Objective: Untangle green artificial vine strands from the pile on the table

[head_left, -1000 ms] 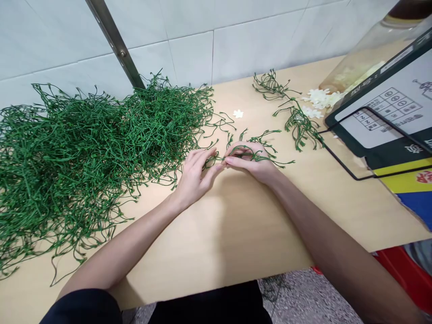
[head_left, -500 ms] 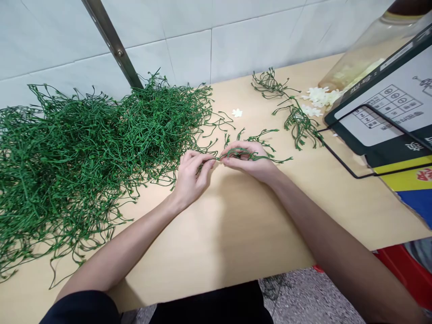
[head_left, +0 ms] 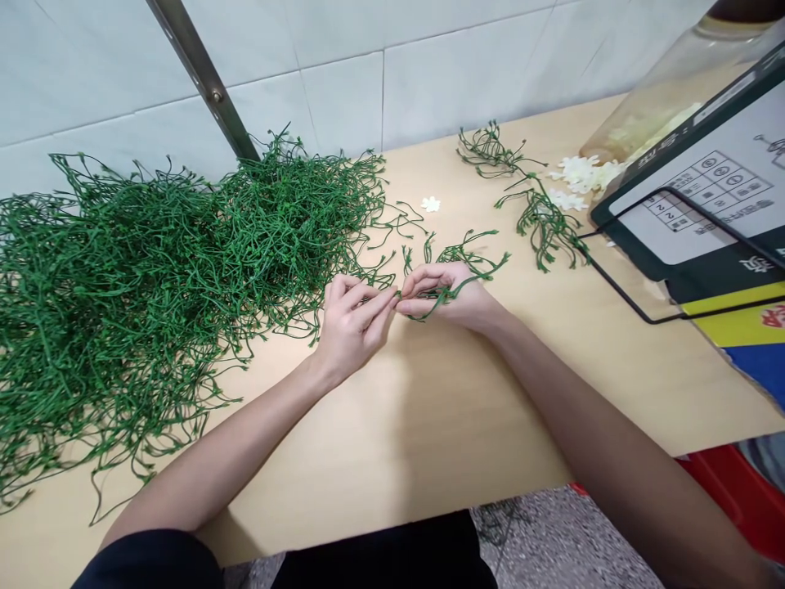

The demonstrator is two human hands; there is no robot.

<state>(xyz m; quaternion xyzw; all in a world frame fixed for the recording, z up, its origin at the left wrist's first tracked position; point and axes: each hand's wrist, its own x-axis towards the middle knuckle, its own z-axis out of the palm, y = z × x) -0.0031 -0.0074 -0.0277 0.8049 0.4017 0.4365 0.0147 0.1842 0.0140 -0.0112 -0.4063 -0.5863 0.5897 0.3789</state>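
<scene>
Both hands meet at the middle of the wooden table (head_left: 429, 425). My right hand (head_left: 447, 298) is closed around a small bunch of green plastic stems (head_left: 469, 258) whose tips fan out up and to the right. My left hand (head_left: 352, 323) pinches the end of a green stem right beside the right hand's fingertips. A large tangled heap of the same green stems (head_left: 153, 270) lies just left of the hands. One white plastic flower (head_left: 431, 204) lies on the table beyond the hands.
Two more stem bunches (head_left: 540, 217) lie at the back right, near a scatter of white flowers (head_left: 582, 173) spilling from a clear container (head_left: 662, 98). A dark sheet holder with a wire stand (head_left: 693, 204) sits at right. A metal bar (head_left: 205, 78) slants against the tiled wall.
The bunch in my right hand has lifted off the table and its tips now point upward. My left fingers have curled into a tighter pinch against the right hand.
</scene>
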